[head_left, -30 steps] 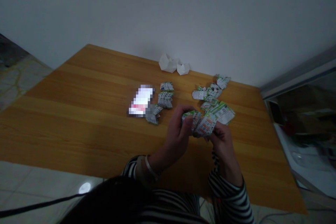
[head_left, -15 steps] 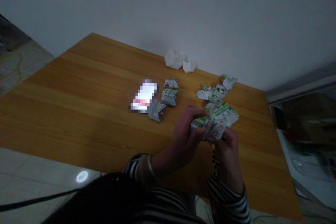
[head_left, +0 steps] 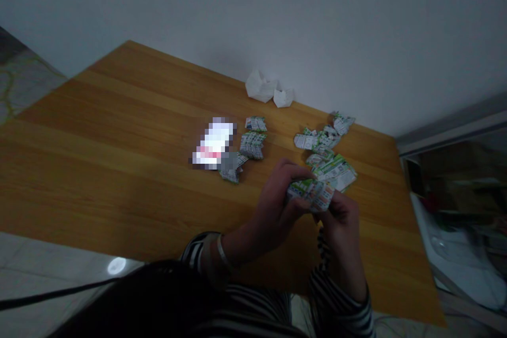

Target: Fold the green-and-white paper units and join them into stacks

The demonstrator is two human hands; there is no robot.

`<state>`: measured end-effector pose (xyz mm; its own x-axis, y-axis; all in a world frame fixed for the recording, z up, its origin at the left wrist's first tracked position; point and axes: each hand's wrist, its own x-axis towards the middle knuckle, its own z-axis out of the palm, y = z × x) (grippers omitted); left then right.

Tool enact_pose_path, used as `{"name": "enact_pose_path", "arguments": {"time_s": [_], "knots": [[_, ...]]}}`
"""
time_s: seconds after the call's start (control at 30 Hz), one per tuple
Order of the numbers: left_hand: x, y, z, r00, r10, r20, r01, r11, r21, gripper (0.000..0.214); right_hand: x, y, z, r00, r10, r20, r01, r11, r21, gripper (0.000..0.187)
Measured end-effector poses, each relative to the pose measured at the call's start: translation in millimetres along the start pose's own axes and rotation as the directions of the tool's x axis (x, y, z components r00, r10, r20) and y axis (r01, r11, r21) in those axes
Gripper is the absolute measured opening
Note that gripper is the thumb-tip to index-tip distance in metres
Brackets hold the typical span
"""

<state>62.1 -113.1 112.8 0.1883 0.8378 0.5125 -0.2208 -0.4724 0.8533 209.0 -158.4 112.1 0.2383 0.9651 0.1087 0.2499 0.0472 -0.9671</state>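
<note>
Here, over the near right of a wooden table (head_left: pixel 138 185), within a left hand (head_left: pixel 277 203) curled thumb-to-fingers and a right hand (head_left: pixel 344 222) pinching the right edge: folded paper (head_left: pixel 311 195). Possibly prone to tearing under uneven pull, or springing apart under a loosened pinch. In green and orange print (head_left: pixel 324 198), no legible word or brand.

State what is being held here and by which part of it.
A folded printed paper: the left hand pinches its left end, the right hand its right end.
</note>
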Motion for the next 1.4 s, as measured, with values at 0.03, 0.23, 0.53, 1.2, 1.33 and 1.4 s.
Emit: {"name": "enact_pose_path", "arguments": {"time_s": [0.03,0.23,0.53,1.2,1.33,1.4], "knots": [[0,-1,-0.7,1.000,-0.006,-0.001,0.006,1.000,0.020,0.045,0,0,0,1.000,-0.005,-0.006,0.005,1.000,-0.027,0.016],[0,-6,-3.4,0.997,-0.071,-0.010,0.071,0.983,0.170,0.049,-3,-4,-4,0.998,-0.069,0.000,0.066,0.956,-0.286,0.020],[11,-4,-6.6,0.959,-0.281,0.026,0.282,0.958,-0.061,0.034,7,-13,1,0.978,-0.144,0.151,0.192,0.905,-0.379,0.020],[15,-30,-3.2,0.869,-0.486,-0.099,0.483,0.874,-0.051,0.030,44,9,25,0.946,-0.183,0.268,0.281,0.875,-0.394,0.020],[10,-25,0.2,0.791,-0.612,-0.003,0.603,0.781,-0.162,0.055,34,17,25,0.941,-0.158,0.299,0.237,0.939,-0.248,0.023],[3,-14,3.2,0.795,-0.607,0.002,0.597,0.780,-0.187,0.052,17,9,24,0.949,-0.166,0.267,0.230,0.945,-0.233,0.025]]}}
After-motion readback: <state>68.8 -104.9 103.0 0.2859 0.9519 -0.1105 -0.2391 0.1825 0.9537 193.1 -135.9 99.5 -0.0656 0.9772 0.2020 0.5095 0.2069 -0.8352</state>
